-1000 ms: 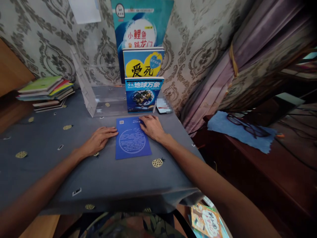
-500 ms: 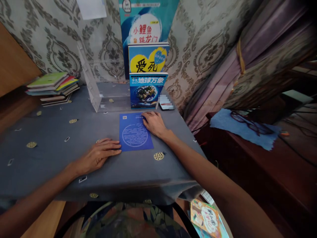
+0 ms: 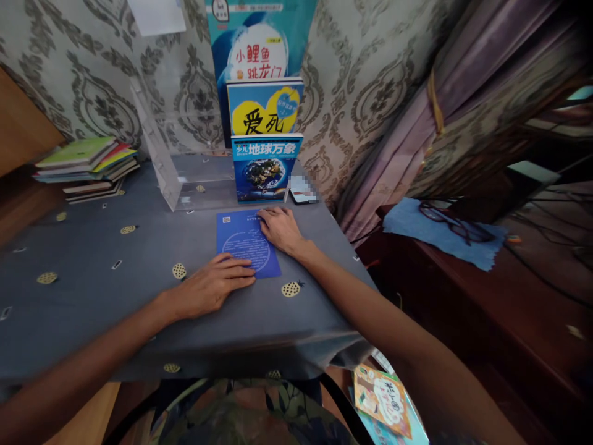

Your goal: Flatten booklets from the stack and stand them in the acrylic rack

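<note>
On the grey tabletop (image 3: 115,290), a thin blue book (image 3: 245,244) lies flat, QR-code side up, just in front of the clear acrylic stand (image 3: 162,161). Left hand (image 3: 215,287) is open, palm down, fingers covering the book's near-left corner. Right hand (image 3: 278,227) is open, flat on the far-right edge, hiding that corner. The upright Earth-cover book (image 3: 265,168) partly masks two behind it. The item right of the stand (image 3: 303,188) is pixelated, unreadable.
</note>
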Available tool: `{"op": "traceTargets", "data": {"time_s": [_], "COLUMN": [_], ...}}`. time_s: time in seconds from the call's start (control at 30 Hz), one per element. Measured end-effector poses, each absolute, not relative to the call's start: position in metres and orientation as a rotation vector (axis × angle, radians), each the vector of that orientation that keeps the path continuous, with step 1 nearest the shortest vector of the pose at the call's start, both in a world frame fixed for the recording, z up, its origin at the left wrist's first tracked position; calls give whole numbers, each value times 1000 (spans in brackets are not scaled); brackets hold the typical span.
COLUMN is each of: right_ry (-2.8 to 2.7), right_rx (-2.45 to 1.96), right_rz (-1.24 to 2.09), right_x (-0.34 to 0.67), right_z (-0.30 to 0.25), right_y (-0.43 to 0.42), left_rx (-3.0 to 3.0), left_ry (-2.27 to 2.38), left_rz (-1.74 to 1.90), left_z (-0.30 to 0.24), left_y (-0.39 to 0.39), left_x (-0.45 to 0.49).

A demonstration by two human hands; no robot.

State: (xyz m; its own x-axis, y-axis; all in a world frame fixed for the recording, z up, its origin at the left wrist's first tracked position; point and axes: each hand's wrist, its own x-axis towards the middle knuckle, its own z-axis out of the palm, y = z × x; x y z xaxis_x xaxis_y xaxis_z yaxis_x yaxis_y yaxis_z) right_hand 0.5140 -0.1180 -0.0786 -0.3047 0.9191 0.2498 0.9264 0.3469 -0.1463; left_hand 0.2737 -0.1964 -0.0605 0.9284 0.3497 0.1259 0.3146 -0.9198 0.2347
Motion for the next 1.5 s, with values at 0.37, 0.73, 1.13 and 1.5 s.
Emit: {"op": "traceTargets", "data": {"time_s": [0.37,0.73,1.13,1.5], "right_ry": [-2346,-2355,-2448,-2433], "right_rx": [-1658,-1562,-1447,-1492], "right_rz": [-10,23,-15,81], "right_x": [516,521,512,509], "right_z": [-73,-76,-73,-78], "right_y": [-119,-117,-126,-123], "left_rx": [2908,2862,2803,2829], "left_ry": [488,582,1269,1333], "left_rz": [170,241,376,329], "left_z": [-66,-68,-92,-94], "left_y": [-188,-184,-110,-114], "left_x": [332,327,284,287]}}
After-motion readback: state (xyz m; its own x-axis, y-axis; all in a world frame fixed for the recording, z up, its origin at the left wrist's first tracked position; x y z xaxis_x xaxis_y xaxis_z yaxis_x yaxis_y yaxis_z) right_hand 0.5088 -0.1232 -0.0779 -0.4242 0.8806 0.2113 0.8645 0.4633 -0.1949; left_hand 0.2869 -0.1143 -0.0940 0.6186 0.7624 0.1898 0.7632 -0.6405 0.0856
